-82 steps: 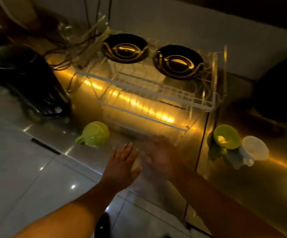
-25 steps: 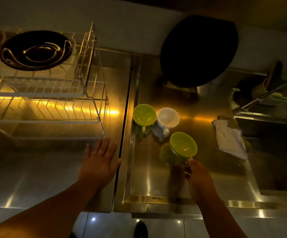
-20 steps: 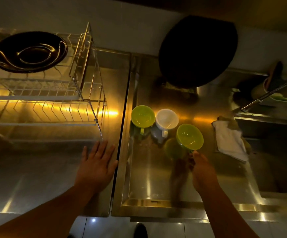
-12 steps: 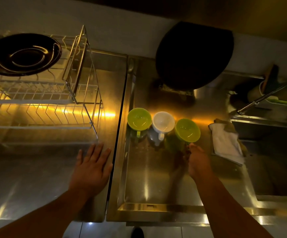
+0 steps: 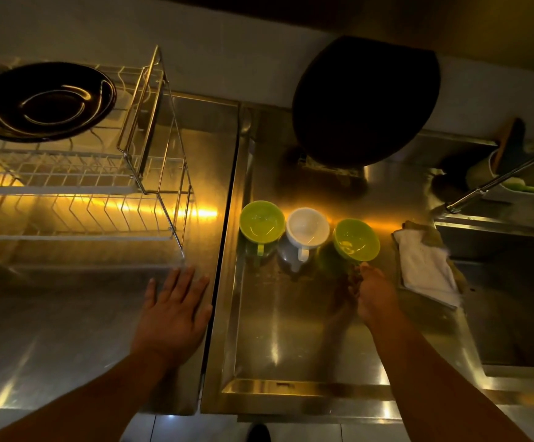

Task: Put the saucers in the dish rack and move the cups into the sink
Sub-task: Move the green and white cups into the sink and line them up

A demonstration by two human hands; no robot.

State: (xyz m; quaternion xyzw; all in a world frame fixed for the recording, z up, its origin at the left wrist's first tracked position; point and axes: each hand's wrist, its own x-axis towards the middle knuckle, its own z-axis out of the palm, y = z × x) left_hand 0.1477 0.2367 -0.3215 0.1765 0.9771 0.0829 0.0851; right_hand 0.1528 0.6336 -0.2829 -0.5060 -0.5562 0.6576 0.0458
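Three cups stand in a row on the steel sink tray [image 5: 291, 330]: a green cup [image 5: 261, 221], a white cup [image 5: 307, 227] and another green cup [image 5: 356, 239] on the right. My right hand [image 5: 372, 291] reaches to the right green cup from the near side, with its fingers closed at the cup's hidden handle. My left hand [image 5: 176, 311] lies flat on the counter, fingers spread, just in front of the wire dish rack [image 5: 150, 122]. A black saucer [image 5: 42, 100] rests on the rack's upper tier at far left.
A large dark round object [image 5: 364, 100] leans on the wall behind the cups. A white cloth [image 5: 425, 269] lies right of them, beside the deeper basin [image 5: 514, 298]. A faucet [image 5: 498, 180] and a green brush [image 5: 533, 189] sit at back right.
My right hand has carried the green cup from the counter by the rack over to the sink tray and set it beside the white cup. My left hand stays flat on the counter.
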